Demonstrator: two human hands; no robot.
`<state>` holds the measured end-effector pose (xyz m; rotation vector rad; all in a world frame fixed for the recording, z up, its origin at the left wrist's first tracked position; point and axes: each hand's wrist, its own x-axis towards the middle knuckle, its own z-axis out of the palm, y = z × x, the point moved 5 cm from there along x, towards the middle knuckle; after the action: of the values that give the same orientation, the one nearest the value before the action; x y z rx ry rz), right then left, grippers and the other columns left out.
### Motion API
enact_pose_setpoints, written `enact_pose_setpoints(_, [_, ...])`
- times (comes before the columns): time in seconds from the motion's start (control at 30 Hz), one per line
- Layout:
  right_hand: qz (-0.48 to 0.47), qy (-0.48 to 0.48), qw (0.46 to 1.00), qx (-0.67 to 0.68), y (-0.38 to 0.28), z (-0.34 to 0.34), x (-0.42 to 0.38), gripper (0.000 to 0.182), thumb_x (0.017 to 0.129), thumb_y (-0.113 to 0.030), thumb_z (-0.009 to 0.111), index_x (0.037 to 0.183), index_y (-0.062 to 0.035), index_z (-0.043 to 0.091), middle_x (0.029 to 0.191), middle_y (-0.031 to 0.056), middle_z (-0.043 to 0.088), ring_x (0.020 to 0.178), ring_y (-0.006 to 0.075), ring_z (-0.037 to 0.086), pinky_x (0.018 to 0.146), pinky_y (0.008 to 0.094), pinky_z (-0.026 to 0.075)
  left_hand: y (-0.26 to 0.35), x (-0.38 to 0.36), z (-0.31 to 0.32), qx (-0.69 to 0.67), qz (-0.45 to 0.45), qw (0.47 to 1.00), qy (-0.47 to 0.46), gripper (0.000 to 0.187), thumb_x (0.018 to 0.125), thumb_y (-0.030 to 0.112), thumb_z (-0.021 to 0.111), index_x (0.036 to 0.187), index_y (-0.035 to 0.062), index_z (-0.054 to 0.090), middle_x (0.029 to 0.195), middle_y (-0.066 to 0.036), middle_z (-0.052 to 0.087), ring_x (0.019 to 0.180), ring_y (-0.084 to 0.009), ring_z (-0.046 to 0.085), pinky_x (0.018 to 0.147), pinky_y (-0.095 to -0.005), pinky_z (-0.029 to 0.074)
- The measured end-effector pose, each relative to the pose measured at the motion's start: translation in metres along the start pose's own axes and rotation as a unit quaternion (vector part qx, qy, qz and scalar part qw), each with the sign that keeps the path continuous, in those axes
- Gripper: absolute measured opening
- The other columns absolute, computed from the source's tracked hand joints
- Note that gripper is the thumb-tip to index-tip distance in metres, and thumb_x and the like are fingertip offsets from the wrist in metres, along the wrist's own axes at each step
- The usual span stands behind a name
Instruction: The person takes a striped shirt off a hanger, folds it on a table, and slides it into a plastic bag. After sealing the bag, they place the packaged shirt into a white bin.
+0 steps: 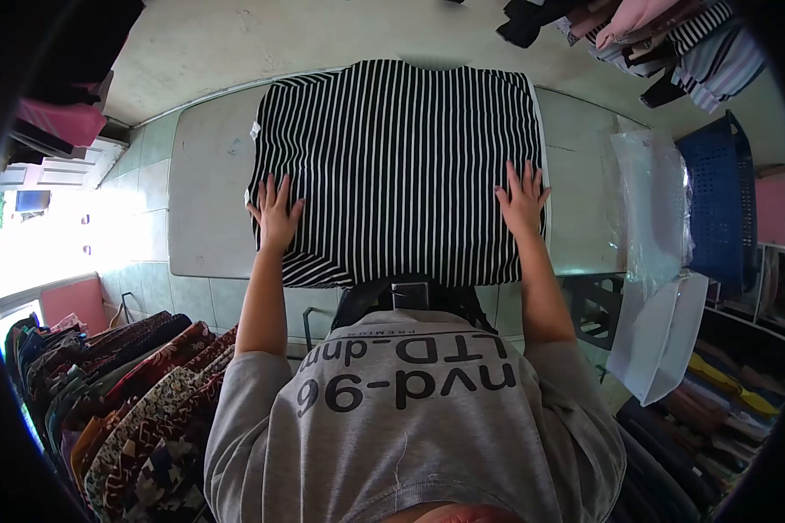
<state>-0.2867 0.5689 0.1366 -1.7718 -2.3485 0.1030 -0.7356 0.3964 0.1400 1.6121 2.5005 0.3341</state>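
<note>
A black garment with thin white vertical stripes, soft knit cloth folded into a broad rectangle (397, 166), lies flat on a pale grey desk with a smooth matte top (205, 183). It covers the middle of the desk, and its near edge hangs a little over the desk's front rim between the two forearms. A small white tag shows at its far left edge, above the left hand.

The left hand (275, 213) rests palm down on the near left part of the striped cloth, fingers spread and flat, gripping nothing. The right hand (523, 200) lies the same way on the near right edge, fingers splayed, pressing on the cloth rather than clutching it. A narrow white border of the garment runs just beside the right hand's outer fingers.

To the right of the right hand, a clear crinkled plastic bag (650, 200) lies on the desk's end, and a flat white paper bag (663, 336) hangs below it. Further right stands a blue perforated plastic basket (720, 196). Beyond the hands, at the far right, striped and pink clothes hang in a bunch (663, 39). Below the left forearm, a dense row of patterned batik fabrics in brown and orange (131, 392) hangs close to the person's grey printed shirt (410, 410).
</note>
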Motion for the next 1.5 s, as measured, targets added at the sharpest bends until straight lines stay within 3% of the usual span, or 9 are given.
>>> enact_pose_setpoints(0.17, [-0.128,0.126,0.976,0.125,0.013,-0.055,-0.067,0.046,0.077,-0.025,0.063,0.118,-0.0094,0.052,0.125,0.0112,0.048,0.117,0.0348,0.039,0.097,0.0503,0.03,-0.07,-0.086,-0.047,-0.159,-0.054,0.939,0.3,0.023,0.085,0.004,0.05,0.108,0.0003,0.05,0.112,-0.014,0.053,0.104,-0.0275,0.051,0.091,-0.0363,0.04])
enact_pose_setpoints(0.3, [-0.174,0.025,0.977,0.123,0.018,-0.066,-0.131,0.059,0.067,-0.032,0.07,0.118,-0.0105,0.053,0.126,0.0092,0.048,0.117,0.0322,0.04,0.097,0.0467,0.031,-0.213,-0.209,0.061,-0.367,-0.51,0.73,0.271,0.029,0.083,0.0,0.049,0.111,0.0008,0.043,0.11,-0.013,0.049,0.099,-0.0242,0.049,0.088,-0.0343,0.042])
enact_pose_setpoints(0.43, [-0.186,-0.037,0.981,0.045,0.023,-0.05,-0.147,0.075,0.059,-0.032,0.076,0.126,-0.0159,0.046,0.137,0.0071,0.037,0.124,0.0319,0.034,0.1,0.0513,0.026,-0.11,-0.212,0.089,-0.412,-0.376,0.822,-0.116,0.084,0.074,0.012,0.068,0.137,0.0086,0.013,0.132,-0.019,0.033,0.12,-0.0293,0.035,0.099,-0.0372,0.034])
enact_pose_setpoints(0.57, [-0.173,-0.052,0.983,0.011,0.021,-0.047,-0.14,0.08,0.056,-0.018,0.078,0.128,-0.019,0.044,0.136,0.0052,0.038,0.123,0.03,0.036,0.1,0.0492,0.027,-0.067,-0.171,0.107,-0.249,-0.079,0.949,-0.175,0.066,0.071,0.022,0.073,0.127,0.0021,0.043,0.134,-0.016,0.036,0.124,-0.0268,0.033,0.101,-0.0363,0.03])
enact_pose_setpoints(0.83, [-0.149,-0.051,0.987,0.012,0.026,-0.044,-0.15,0.075,0.059,-0.006,0.074,0.127,-0.0197,0.045,0.135,0.0039,0.04,0.124,0.0283,0.037,0.101,0.0469,0.029,-0.068,-0.213,0.114,-0.639,-0.226,0.722,-0.136,0.032,0.092,0.028,0.045,0.115,0.0047,0.049,0.103,-0.001,0.056,0.096,-0.0139,0.051,0.084,-0.0293,0.04])
enact_pose_setpoints(0.97, [-0.144,-0.033,0.989,-0.004,0.023,-0.046,-0.149,0.074,0.059,-0.004,0.073,0.126,-0.0187,0.046,0.134,0.0038,0.041,0.123,0.0277,0.038,0.101,0.0461,0.03,-0.039,-0.262,0.124,-0.415,-0.096,0.815,-0.393,0.011,0.087,0.016,0.055,0.085,0.0059,0.058,0.089,0.001,0.058,0.077,-0.0119,0.051,0.07,-0.0271,0.042])
enact_pose_setpoints(1.17, [-0.143,-0.031,0.986,0.082,0.04,-0.055,-0.145,0.07,0.056,0.005,0.069,0.121,-0.0113,0.05,0.13,0.0061,0.045,0.12,0.0266,0.041,0.098,0.0387,0.036,-0.079,-0.241,0.09,-0.532,-0.154,0.823,-0.126,0.016,0.083,0.003,0.056,0.098,0.0015,0.06,0.099,-0.006,0.061,0.09,-0.0125,0.055,0.084,-0.0267,0.042])
enact_pose_setpoints(1.37, [-0.14,-0.021,0.986,0.091,0.035,-0.057,-0.142,0.068,0.056,0.007,0.067,0.12,-0.0097,0.051,0.129,0.007,0.046,0.119,0.0275,0.042,0.098,0.0385,0.037,-0.075,-0.204,0.084,-0.388,-0.212,0.884,-0.154,0.088,0.073,0.019,0.073,0.139,0.0048,0.016,0.136,-0.016,0.035,0.122,-0.0299,0.039,0.098,-0.0387,0.035])
enact_pose_setpoints(1.5, [-0.131,-0.018,0.986,0.099,0.036,-0.058,-0.145,0.066,0.057,0.009,0.065,0.12,-0.0092,0.051,0.129,0.0074,0.047,0.118,0.0283,0.043,0.098,0.039,0.036,-0.048,-0.177,0.109,-0.435,-0.197,0.852,-0.212,0.067,0.077,0.017,0.069,0.131,0.0008,0.033,0.128,-0.013,0.045,0.118,-0.0253,0.042,0.097,-0.0371,0.035])
